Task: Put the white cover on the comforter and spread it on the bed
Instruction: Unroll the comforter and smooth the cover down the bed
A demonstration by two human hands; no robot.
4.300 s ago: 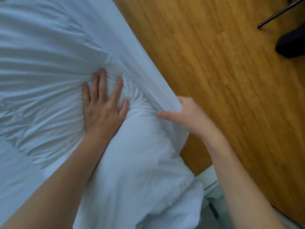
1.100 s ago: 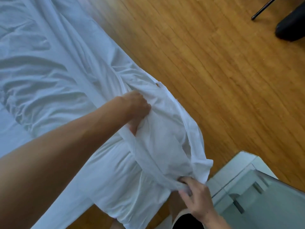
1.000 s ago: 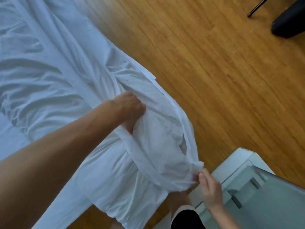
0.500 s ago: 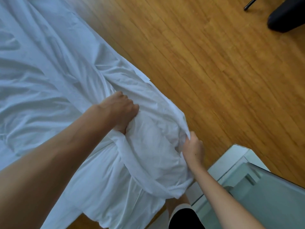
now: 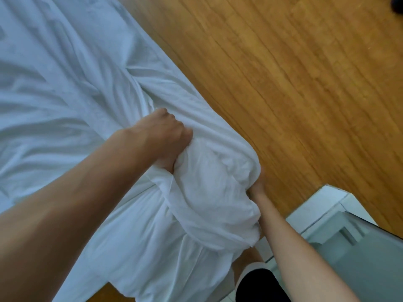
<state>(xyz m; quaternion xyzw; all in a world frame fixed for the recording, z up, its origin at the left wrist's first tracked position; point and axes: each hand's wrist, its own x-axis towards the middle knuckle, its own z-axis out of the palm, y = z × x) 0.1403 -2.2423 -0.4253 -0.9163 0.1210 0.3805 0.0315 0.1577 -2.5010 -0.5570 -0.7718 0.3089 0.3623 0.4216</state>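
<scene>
The cover (image 5: pixel 65 88) is white, with a soft blue look in its folds and shadows. The puffy corner of the comforter (image 5: pixel 209 175) is a brighter white. The floor (image 5: pixel 294 88) is orange-brown wood with long dark lines. A piece of furniture (image 5: pixel 322 205) is white, with a grey-green panel. The person's shorts (image 5: pixel 257 286) are black with a white edge.

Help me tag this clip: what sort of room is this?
Likely a bedroom: white bedding spread wide, wooden floor alongside, and a white cabinet close by.
</scene>
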